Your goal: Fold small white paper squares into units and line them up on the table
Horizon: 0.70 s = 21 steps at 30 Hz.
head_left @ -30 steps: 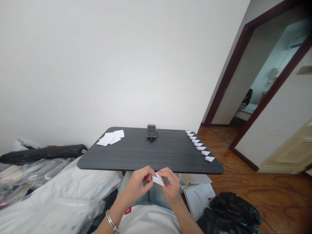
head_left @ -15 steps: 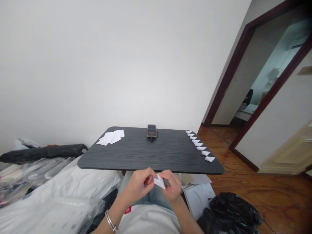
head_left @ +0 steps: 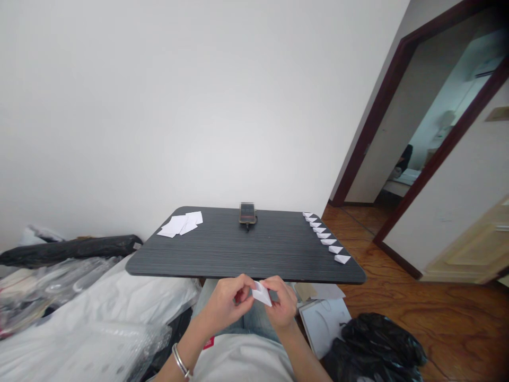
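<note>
Between my two hands, just off the near edge of the dark table (head_left: 238, 260), is a small folded piece of white paper (head_left: 262, 294). My left hand (head_left: 233, 298) pinches its left side with thumb and forefinger. The right side is gripped by my right hand (head_left: 281, 302), its fingers curled. Several folded white paper pieces (head_left: 328, 242) lie in a row along the table's right edge. On the far left of the tabletop, flat white paper sheets (head_left: 181, 224) overlap in a loose pile.
A phone-like device (head_left: 247, 213) with a cable stands at the table's back, near the wall. Black plastic bags (head_left: 374, 347) and a white paper bag (head_left: 326, 323) sit on the floor at right. Plastic-wrapped white bundles (head_left: 91, 329) lie at left.
The folded paper has turned slightly in my fingers and shifted a little to the right. Both hands keep hold of it; the table's contents look the same.
</note>
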Tool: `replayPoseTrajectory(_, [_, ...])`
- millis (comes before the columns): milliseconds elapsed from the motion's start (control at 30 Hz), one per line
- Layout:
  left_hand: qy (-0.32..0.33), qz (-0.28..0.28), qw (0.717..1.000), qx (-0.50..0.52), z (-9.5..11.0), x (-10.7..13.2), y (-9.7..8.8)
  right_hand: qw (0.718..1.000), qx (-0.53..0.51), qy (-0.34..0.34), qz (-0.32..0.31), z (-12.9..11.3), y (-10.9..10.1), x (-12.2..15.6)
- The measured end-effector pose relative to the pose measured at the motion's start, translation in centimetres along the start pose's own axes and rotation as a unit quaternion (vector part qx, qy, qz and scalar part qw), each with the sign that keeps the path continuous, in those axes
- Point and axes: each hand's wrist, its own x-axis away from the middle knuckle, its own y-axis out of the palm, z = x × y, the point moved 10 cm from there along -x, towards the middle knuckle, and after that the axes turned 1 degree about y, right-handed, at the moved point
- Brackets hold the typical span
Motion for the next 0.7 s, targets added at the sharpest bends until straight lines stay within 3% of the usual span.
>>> replayPoseTrajectory(433, [-0.018,-0.002,0.998,0.058,-0.7,0.2,0.0,0.999,-0.021,0.029,-0.015,0.8,0.4,-0.1])
replayPoseTrajectory(500, [-0.015,0.015,0.996,0.086,-0.8,0.1,-0.5,0.997,-0.042,0.056,-0.039,1.4,0.8,-0.3])
replayPoseTrajectory(633, [-0.052,0.102,0.983,0.144,-1.8,0.0,-2.5,0.987,-0.111,0.089,-0.078,2.0,1.5,-0.7])
replayPoseTrajectory(700, [-0.087,0.098,0.972,0.195,-2.6,-0.2,-2.2,0.983,-0.138,0.095,-0.079,2.1,1.5,-0.8])
